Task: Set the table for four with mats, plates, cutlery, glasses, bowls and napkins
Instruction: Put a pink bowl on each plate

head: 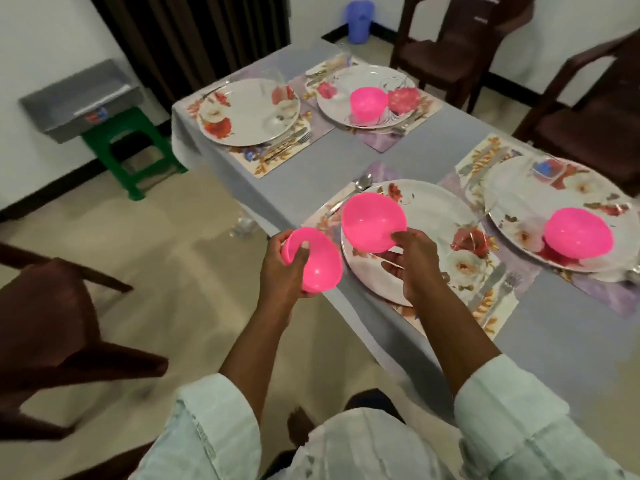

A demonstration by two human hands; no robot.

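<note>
Altogether four pink bowls (374, 223), four plates (429, 216), two hands (408, 261).

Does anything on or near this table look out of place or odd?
Yes. Something clear and crumpled, perhaps plastic wrap, lies on the floor beside the table. It is too blurred to identify. On the table, nothing looks spilled or broken.

Soft, dim indoor light is falling evenly from overhead, casting only faint shadows. Small glare spots are gleaming on the glossy pink plastic bowls (373, 222). Motion blur is smearing the dark brown chair (52, 327), and wide-angle distortion is bending the edges.
</note>
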